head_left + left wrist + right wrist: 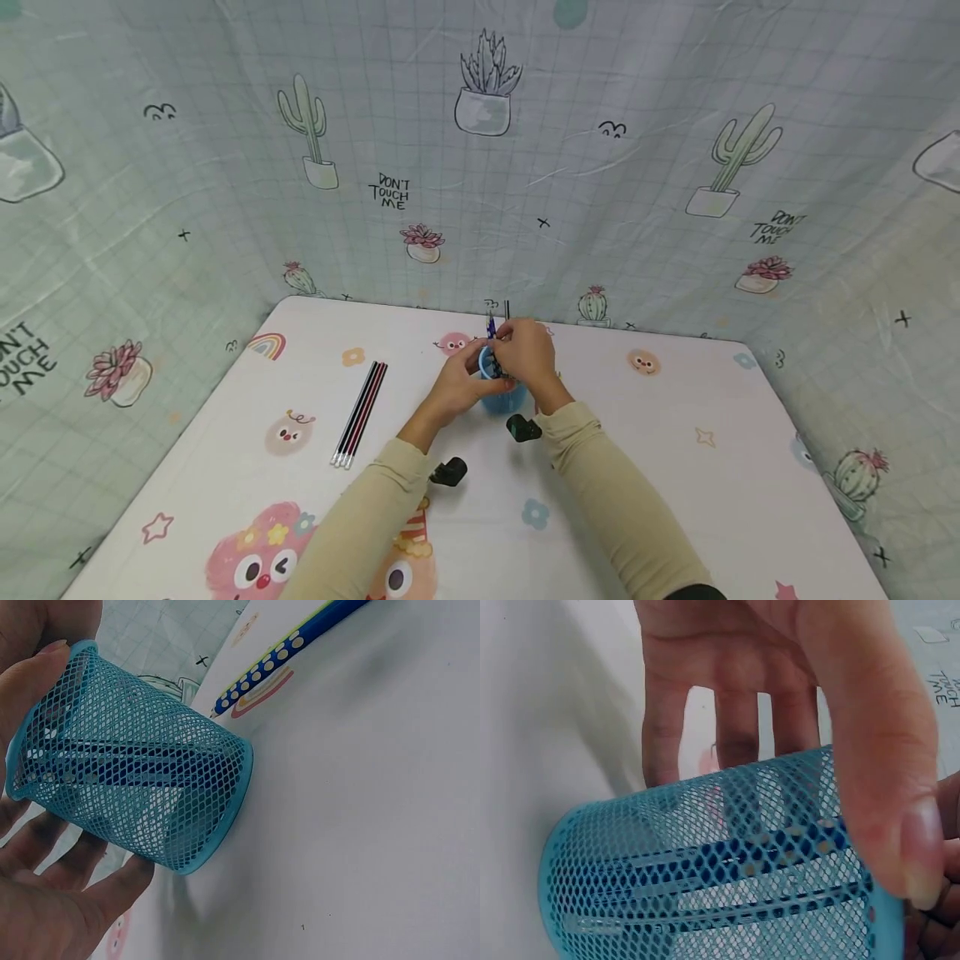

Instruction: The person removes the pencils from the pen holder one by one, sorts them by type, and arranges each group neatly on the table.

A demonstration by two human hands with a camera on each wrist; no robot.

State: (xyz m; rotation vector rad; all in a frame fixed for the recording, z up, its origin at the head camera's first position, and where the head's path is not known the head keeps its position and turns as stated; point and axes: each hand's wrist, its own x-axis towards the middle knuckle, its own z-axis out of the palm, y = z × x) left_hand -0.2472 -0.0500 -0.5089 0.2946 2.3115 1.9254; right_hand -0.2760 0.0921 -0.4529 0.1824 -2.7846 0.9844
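My left hand grips a light-blue mesh pencil cup near its rim, thumb on the near side and fingers round the far side. In the right wrist view the cup shows blue and dark pencils through its mesh. At the mouth of the cup my right hand pinches a blue pencil that points upward, its lower part inside the cup. A dark pencil stands up just beside those fingers. Another blue pencil with pale dots lies on the table in the left wrist view.
Several black and dark-red pencils lie side by side on the white patterned table, left of the cup. A hanging cloth with cactus prints rises behind the table's back edge. Dark wrist cameras jut out beneath the forearms.
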